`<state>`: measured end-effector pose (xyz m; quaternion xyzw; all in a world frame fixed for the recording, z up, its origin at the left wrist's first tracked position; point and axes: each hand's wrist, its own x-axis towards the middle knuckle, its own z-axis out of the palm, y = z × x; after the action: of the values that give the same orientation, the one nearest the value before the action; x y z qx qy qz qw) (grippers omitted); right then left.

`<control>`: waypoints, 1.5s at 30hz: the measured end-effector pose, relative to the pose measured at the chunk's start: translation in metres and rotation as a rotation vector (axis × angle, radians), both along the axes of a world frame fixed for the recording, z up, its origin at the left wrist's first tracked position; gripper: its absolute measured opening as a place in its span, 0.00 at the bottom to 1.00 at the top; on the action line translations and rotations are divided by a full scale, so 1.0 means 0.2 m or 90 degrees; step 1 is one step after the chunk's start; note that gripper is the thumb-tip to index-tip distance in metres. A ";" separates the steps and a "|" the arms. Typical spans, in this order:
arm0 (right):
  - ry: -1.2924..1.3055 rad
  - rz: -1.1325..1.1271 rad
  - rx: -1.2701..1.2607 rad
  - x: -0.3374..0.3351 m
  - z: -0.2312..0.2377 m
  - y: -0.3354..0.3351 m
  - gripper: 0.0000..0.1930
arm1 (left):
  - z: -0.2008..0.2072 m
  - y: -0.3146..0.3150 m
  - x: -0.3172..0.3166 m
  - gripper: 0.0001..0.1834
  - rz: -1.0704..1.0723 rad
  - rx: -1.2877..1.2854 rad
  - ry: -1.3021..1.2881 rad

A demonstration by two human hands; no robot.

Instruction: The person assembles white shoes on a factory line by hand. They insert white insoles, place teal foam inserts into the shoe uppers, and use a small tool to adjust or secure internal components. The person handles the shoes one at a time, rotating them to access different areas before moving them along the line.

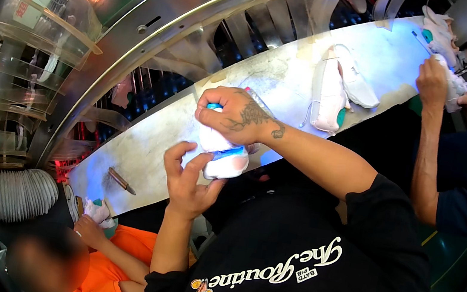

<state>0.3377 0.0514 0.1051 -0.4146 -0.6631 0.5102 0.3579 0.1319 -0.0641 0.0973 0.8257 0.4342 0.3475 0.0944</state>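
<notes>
A white shoe [227,167] with a blue-lit opening is between my two hands, above the bench. My right hand [237,115], with a dark tattoo on its back, is closed over its upper part. A bit of blue [213,107] shows by the right thumb; I cannot make out what it is. My left hand [189,183] grips the near end, its thumb low and one fingertip at the blue edge. Behind my right wrist lies a thin pen-like tool [257,98], partly hidden.
A pair of white shoes [330,94] rests on the pale bench [162,135] to the right. A brown-handled tool [121,180] lies at left. Co-workers handle shoes at both ends, one in an orange shirt [111,276]. A curved metal rail [142,29] with clear strips runs behind.
</notes>
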 end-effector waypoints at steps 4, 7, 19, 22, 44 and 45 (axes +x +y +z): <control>0.050 -0.047 0.147 -0.01 -0.05 0.05 0.17 | -0.08 0.22 0.05 0.32 -0.139 -0.010 -0.151; 0.043 -0.123 0.282 0.08 -0.07 0.03 0.24 | -0.07 0.28 0.04 0.34 -0.118 0.007 -0.122; -0.046 0.006 0.509 0.22 -0.07 -0.24 0.34 | 0.03 0.37 0.05 0.36 -0.192 0.051 -0.051; -0.056 0.027 0.482 0.24 -0.04 -0.24 0.31 | 0.05 0.36 0.08 0.37 -0.202 0.068 -0.037; -0.067 -0.032 0.285 0.29 0.05 -0.49 0.55 | -0.10 0.04 0.13 0.33 -0.158 -0.111 -0.315; -0.125 -0.015 0.330 0.31 0.05 -0.46 0.58 | -0.10 0.03 0.13 0.32 -0.170 -0.133 -0.320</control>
<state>0.3989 -0.0407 0.1158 -0.3643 -0.7980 0.2769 0.3922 0.1570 -0.0588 0.0779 0.7493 0.3183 0.4791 0.3283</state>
